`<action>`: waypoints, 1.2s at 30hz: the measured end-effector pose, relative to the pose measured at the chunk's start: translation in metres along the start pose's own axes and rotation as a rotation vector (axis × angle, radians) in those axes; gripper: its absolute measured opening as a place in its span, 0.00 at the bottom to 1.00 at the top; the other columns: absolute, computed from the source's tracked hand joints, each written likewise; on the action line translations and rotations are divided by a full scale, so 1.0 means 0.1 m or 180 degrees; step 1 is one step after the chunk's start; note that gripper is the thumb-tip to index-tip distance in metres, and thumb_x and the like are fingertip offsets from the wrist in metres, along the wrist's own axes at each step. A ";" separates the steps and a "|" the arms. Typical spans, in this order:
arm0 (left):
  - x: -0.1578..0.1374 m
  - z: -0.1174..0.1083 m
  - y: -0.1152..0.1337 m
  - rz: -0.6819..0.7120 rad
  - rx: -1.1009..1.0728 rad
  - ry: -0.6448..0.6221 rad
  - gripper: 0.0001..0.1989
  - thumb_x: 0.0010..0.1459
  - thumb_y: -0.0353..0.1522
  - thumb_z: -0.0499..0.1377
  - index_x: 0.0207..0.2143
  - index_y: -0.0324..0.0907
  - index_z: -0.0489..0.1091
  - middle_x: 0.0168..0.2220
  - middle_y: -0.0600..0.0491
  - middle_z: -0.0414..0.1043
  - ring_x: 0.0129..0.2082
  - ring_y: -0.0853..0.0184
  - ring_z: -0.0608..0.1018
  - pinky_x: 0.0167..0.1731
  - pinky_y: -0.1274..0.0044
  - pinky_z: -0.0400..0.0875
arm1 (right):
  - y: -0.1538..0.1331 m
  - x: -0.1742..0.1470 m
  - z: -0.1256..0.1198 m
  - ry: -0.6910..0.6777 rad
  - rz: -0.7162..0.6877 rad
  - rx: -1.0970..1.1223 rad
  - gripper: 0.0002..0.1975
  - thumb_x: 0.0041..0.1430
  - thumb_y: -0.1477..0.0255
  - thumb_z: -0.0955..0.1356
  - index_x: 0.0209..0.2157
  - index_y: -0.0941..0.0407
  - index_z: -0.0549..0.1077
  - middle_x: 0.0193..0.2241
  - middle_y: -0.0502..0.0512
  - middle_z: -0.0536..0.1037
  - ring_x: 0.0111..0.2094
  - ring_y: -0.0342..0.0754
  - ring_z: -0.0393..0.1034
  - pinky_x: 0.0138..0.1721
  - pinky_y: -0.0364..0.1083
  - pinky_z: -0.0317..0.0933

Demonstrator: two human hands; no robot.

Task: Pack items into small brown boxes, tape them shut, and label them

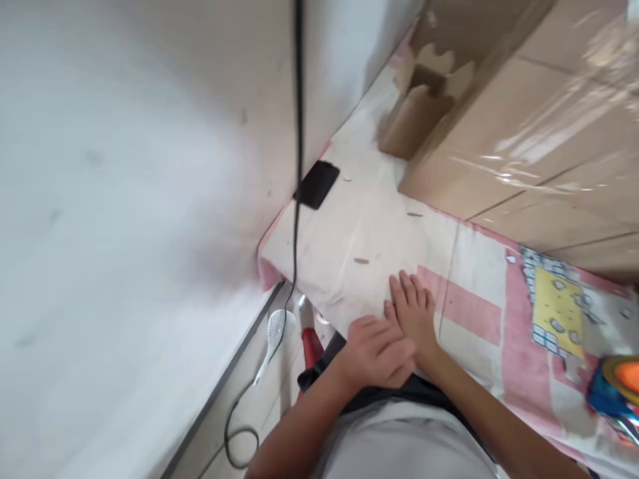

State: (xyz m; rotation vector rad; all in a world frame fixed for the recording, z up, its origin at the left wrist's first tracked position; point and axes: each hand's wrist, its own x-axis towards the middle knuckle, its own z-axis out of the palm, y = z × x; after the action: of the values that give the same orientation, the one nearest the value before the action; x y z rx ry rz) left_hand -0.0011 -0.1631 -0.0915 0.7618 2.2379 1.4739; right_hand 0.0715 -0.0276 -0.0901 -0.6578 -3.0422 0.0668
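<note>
My left hand (378, 352) is curled closed in front of my body, above the table's near edge. Whatever its fingers hold, if anything, is hidden. Beside it, my right hand (413, 311) lies flat on the tablecloth (384, 233), fingers stretched out and holding nothing. The left hand's knuckles sit close to the right hand's thumb; whether they touch I cannot tell. Small brown scraps (361, 261) lie on the cloth beyond my fingers. Farther off, against the wall, rests a flat black object (318, 184) that looks like a phone.
Taped cardboard boxes (499, 159) fill the back right, with a torn open carton (419, 120) beside them. Tape rolls (619, 382) sit at the right edge. A black cable (298, 120) hangs along the wall (150, 199). Down on the floor lies a white slotted spoon (279, 329).
</note>
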 end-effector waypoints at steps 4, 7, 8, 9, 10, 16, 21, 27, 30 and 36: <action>-1.03 -0.09 -0.98 -0.1074 0.0242 -0.0041 0.10 0.65 0.35 0.55 0.39 0.44 0.76 0.35 0.49 0.79 0.37 0.65 0.80 0.42 0.71 0.75 | -0.06 -0.01 -0.03 -0.0005 -0.0095 -0.0135 0.30 0.71 0.65 0.55 0.71 0.57 0.54 0.71 0.67 0.55 0.72 0.65 0.44 0.67 0.69 0.45; -1.34 -0.35 -1.84 -0.2140 0.0722 -0.0083 0.13 0.68 0.39 0.56 0.46 0.39 0.72 0.40 0.50 0.77 0.39 0.65 0.79 0.42 0.67 0.77 | -0.08 -0.05 -0.07 0.0043 -0.0066 -0.0111 0.29 0.72 0.64 0.54 0.70 0.59 0.57 0.71 0.68 0.55 0.72 0.64 0.44 0.67 0.67 0.45; -1.40 -0.43 -2.09 -0.2448 0.0882 -0.0154 0.15 0.67 0.41 0.59 0.47 0.39 0.72 0.43 0.49 0.76 0.41 0.64 0.79 0.43 0.66 0.77 | -0.08 -0.06 -0.07 0.0059 -0.0059 -0.0087 0.29 0.72 0.63 0.54 0.69 0.59 0.57 0.71 0.68 0.55 0.72 0.64 0.45 0.67 0.67 0.45; -1.46 -0.49 -2.32 -0.2696 0.1013 -0.0231 0.17 0.66 0.41 0.60 0.49 0.39 0.72 0.46 0.48 0.75 0.43 0.63 0.79 0.44 0.65 0.77 | -0.08 -0.06 -0.07 0.0080 -0.0058 -0.0058 0.29 0.72 0.63 0.54 0.69 0.59 0.57 0.71 0.68 0.56 0.72 0.64 0.45 0.67 0.67 0.45; -1.53 -0.53 -2.52 -0.2887 0.1109 -0.0329 0.17 0.65 0.41 0.61 0.51 0.39 0.71 0.48 0.48 0.75 0.45 0.62 0.79 0.45 0.65 0.77 | -0.08 -0.06 -0.07 0.0106 -0.0066 -0.0027 0.29 0.72 0.63 0.54 0.69 0.59 0.58 0.71 0.68 0.57 0.72 0.63 0.46 0.67 0.67 0.45; -1.82 -0.43 -3.42 -0.3444 0.1463 -0.0789 0.21 0.64 0.39 0.62 0.57 0.43 0.69 0.59 0.45 0.69 0.56 0.55 0.74 0.53 0.58 0.74 | -0.07 -0.05 -0.02 0.0379 -0.0166 0.0070 0.28 0.72 0.63 0.57 0.67 0.59 0.61 0.69 0.68 0.60 0.71 0.65 0.50 0.67 0.68 0.48; -1.81 -0.42 -3.90 -0.3618 0.1605 -0.0897 0.20 0.65 0.40 0.61 0.57 0.43 0.69 0.60 0.45 0.68 0.56 0.56 0.74 0.54 0.58 0.74 | -0.07 -0.04 0.01 0.0429 -0.0201 0.0056 0.27 0.72 0.63 0.58 0.67 0.60 0.62 0.69 0.69 0.61 0.70 0.65 0.51 0.67 0.67 0.49; -1.90 -0.49 -4.02 -0.3531 0.1602 -0.0638 0.20 0.65 0.40 0.62 0.55 0.41 0.69 0.56 0.46 0.71 0.52 0.58 0.76 0.50 0.61 0.76 | -0.07 -0.03 0.00 0.0420 -0.0200 0.0023 0.27 0.72 0.64 0.59 0.67 0.59 0.62 0.68 0.69 0.62 0.70 0.65 0.52 0.66 0.67 0.50; -1.96 -0.51 -3.97 -0.3623 0.1641 -0.0329 0.19 0.65 0.40 0.62 0.55 0.41 0.69 0.55 0.46 0.71 0.50 0.59 0.77 0.49 0.62 0.77 | -0.07 -0.02 0.01 0.0459 -0.0185 0.0010 0.27 0.71 0.64 0.59 0.67 0.58 0.61 0.68 0.68 0.62 0.70 0.65 0.53 0.66 0.67 0.50; -1.72 -0.64 -3.67 -0.3721 0.1693 0.0478 0.18 0.64 0.40 0.62 0.52 0.41 0.70 0.51 0.47 0.73 0.48 0.60 0.78 0.47 0.64 0.77 | -0.05 -0.05 0.02 0.0518 -0.0289 -0.0041 0.26 0.72 0.66 0.59 0.67 0.58 0.60 0.68 0.67 0.63 0.69 0.65 0.53 0.65 0.67 0.51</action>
State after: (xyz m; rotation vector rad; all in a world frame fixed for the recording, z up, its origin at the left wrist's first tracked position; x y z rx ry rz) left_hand 0.0105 -0.4295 -0.4037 -0.5522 2.4361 0.3769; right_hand 0.0741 -0.0342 -0.0922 -0.4984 -2.9128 -0.0082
